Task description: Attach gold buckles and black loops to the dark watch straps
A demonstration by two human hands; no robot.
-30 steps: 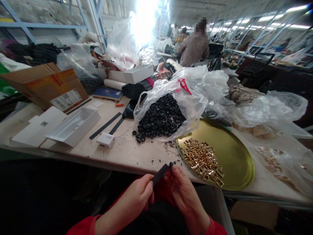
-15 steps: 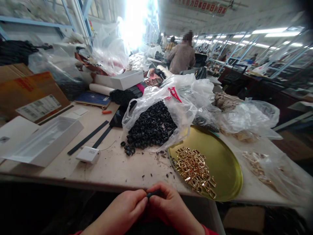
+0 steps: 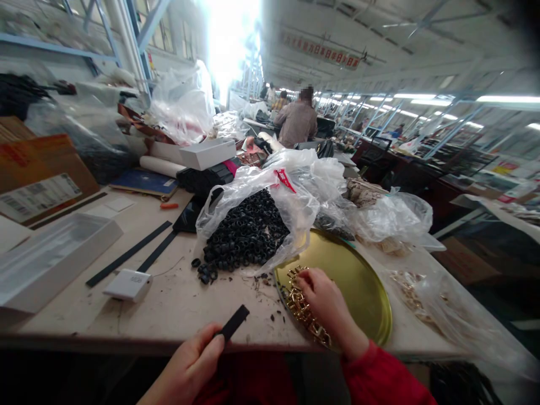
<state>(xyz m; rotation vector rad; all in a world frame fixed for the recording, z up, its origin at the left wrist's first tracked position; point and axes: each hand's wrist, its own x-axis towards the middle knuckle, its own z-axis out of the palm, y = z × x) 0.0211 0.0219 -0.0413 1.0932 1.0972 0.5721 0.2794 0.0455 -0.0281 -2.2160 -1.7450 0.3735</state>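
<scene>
My left hand [image 3: 199, 355] is closed round a short black strap [image 3: 234, 323], whose free end sticks out to the upper right over the table edge. My right hand [image 3: 324, 298] reaches into a heap of gold-coloured metal buckles [image 3: 300, 308] on a round gold tray [image 3: 358, 270]. Its fingers are curled down among the buckles; whether one is between them is hidden. Behind the tray, to the left, a clear plastic bag [image 3: 301, 216] lies open with many small black loops [image 3: 248, 230] spilling out of its mouth.
Two long black strips [image 3: 130, 253] and a small white box-like device [image 3: 129, 284] lie on the left of the table. A white open box [image 3: 54, 264] and a cardboard carton [image 3: 46, 174] stand beyond. More plastic bags [image 3: 392, 216] sit at the right. A person [image 3: 297, 124] is farther off.
My hands were together at the table's front edge, on a small dark piece. My right hand has moved off to the buckles; my left has moved leftward with the strap. The view has shifted.
</scene>
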